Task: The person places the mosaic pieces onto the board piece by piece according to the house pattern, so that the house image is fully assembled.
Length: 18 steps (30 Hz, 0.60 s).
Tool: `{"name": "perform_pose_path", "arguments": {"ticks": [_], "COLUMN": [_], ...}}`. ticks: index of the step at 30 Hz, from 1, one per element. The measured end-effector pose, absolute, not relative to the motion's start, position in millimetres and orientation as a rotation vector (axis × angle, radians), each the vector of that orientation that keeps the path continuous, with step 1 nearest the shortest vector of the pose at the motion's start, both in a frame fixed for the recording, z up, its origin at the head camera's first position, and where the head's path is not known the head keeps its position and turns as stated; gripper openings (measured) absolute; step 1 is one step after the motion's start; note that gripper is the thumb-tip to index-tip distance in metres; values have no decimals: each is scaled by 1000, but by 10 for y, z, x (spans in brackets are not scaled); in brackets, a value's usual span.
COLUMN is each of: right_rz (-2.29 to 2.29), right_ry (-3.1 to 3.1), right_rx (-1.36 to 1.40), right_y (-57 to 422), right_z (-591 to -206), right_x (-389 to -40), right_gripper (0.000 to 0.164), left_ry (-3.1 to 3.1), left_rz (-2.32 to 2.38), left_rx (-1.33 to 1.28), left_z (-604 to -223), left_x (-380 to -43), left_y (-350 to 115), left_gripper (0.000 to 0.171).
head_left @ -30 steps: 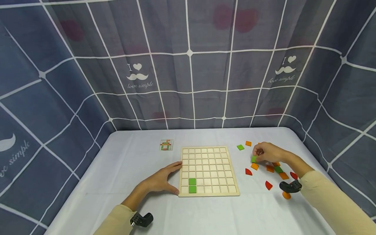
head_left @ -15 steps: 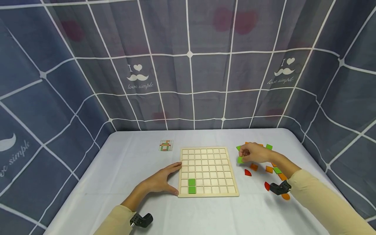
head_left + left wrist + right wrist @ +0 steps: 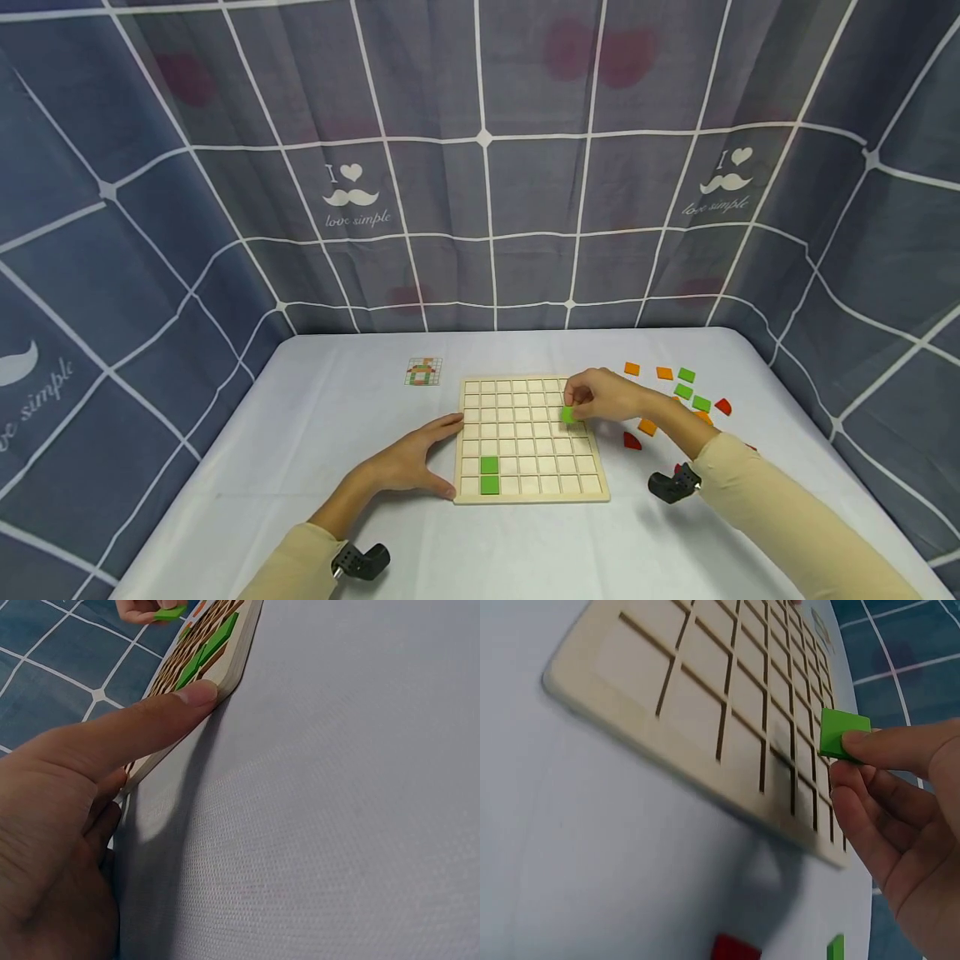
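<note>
A pale wooden grid board (image 3: 529, 429) lies on the white table. Two green square tiles (image 3: 490, 475) fill neighbouring cells, one above the other, near its lower left corner. My left hand (image 3: 412, 458) rests at the board's left side, fingers extended along the edge and thumb on the near corner; the left wrist view shows the thumb tip on the rim. Over the board's right part, my right hand (image 3: 606, 395) pinches another green square tile (image 3: 838, 729) between thumb and fingers. In the right wrist view that tile is raised above the grid.
Loose orange square tiles (image 3: 632, 368), green ones (image 3: 686, 375) and red rounded pieces (image 3: 632, 441) are scattered right of the board, some partly behind the right arm. A small printed pattern card (image 3: 423, 372) lies beyond the left hand. A dark checked curtain (image 3: 532, 183) encloses the table.
My right hand has carried the green tile leftward from among the loose pieces to above the board's right side. The left hand and the board have stayed in place.
</note>
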State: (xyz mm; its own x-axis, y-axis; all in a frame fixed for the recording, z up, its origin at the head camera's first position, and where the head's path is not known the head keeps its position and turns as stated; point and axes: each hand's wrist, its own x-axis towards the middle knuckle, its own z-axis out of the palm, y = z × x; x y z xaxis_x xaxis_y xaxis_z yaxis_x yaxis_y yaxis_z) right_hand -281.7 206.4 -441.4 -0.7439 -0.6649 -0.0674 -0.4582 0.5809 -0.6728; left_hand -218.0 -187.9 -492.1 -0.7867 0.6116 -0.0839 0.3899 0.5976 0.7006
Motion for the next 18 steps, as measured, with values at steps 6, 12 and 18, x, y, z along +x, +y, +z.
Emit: {"name": "perform_pose_path", "arguments": {"ticks": [6, 12, 18], "right_rz": [-971, -1001, -1071], "right_ry": [2468, 2436, 2380], "right_rx": [-981, -988, -1020], "right_y": [1832, 1649, 1451], "right_z": [-4462, -4509, -4537], "right_x": [-2799, -2794, -2780], "right_gripper": [12, 13, 12], "left_ry": [2510, 2506, 2508], "left_rz": [988, 988, 987], "left_rx": [814, 820, 816], "left_z": [-4925, -4932, -4939], "left_x": [-2185, -2189, -2197], "left_y": [-1882, -1887, -1886], "left_gripper": [111, 111, 110]}}
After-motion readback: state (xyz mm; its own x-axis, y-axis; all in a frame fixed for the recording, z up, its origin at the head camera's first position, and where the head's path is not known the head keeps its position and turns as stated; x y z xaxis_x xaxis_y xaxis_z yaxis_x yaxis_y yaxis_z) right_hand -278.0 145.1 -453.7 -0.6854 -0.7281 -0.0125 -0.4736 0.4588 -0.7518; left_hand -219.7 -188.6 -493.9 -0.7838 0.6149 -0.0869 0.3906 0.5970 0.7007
